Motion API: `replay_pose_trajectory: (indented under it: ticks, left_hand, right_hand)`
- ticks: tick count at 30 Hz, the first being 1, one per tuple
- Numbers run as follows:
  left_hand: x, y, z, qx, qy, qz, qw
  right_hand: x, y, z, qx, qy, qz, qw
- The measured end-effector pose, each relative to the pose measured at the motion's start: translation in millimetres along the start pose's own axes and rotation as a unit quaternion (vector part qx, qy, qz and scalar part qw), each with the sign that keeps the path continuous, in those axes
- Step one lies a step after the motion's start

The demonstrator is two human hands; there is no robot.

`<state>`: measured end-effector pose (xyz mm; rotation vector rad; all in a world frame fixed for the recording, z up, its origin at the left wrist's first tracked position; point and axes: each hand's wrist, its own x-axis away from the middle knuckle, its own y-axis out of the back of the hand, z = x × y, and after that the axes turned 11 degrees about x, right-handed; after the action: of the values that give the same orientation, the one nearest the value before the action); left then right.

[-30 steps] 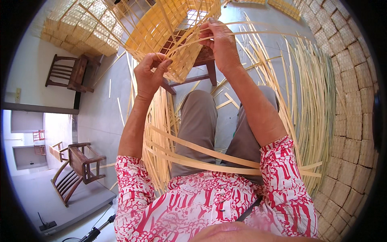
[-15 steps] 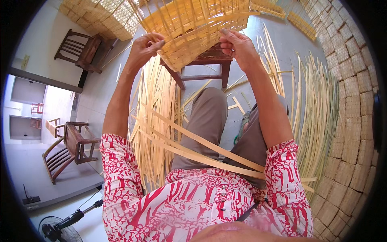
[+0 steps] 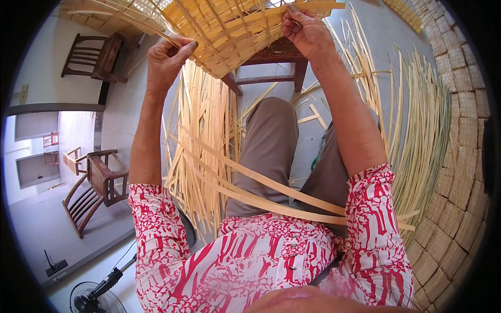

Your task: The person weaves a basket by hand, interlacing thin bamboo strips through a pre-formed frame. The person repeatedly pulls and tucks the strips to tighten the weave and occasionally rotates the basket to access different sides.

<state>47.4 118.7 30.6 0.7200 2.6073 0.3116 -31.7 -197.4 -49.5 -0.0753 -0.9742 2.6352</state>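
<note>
A partly woven yellow bamboo basket (image 3: 229,41) rests on a dark wooden stool (image 3: 279,55), with long strips sticking out at the upper left. At the basket's left edge, my left hand (image 3: 168,61) is closed, thumb and fingers pinching a thin bamboo strip (image 3: 166,35). My right hand (image 3: 308,34) pinches a flat bamboo strip (image 3: 321,6) that runs along the weave, its end jutting out to the right. Two or so loose flat strips (image 3: 266,203) lie across my lap and pass under my right forearm.
Split bamboo strips (image 3: 203,115) lie heaped left of my legs, and greener strips (image 3: 422,135) spread at the right. Stacked woven pieces (image 3: 459,172) line the right side. Wooden chairs (image 3: 104,175) stand at the left, with a black fan (image 3: 96,297) at the lower left.
My left hand has moved left and now pinches a thin strip by the basket's edge. My right hand has slid slightly up along the flat strip. The whole view has shifted a little.
</note>
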Motion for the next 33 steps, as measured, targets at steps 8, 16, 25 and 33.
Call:
replay_pose_trajectory:
  ticks: [8,16,25,33]
  left_hand:
    - [35,-29,-8,0.051,-0.144,-0.221,0.963]
    - [71,-78,-20,-0.099,-0.090,-0.020,0.991]
    - [-46,-116,-35,-0.317,-0.235,0.002,0.919]
    - [-54,-96,-34,-0.085,-0.155,0.019,0.984]
  right_hand:
    - [17,-17,11,0.060,0.016,-0.026,0.998]
    - [19,-23,18,0.053,0.001,-0.025,0.998]
    - [23,-34,12,-0.083,0.015,-0.010,0.996]
    - [11,-47,19,-0.085,-0.031,0.085,0.992]
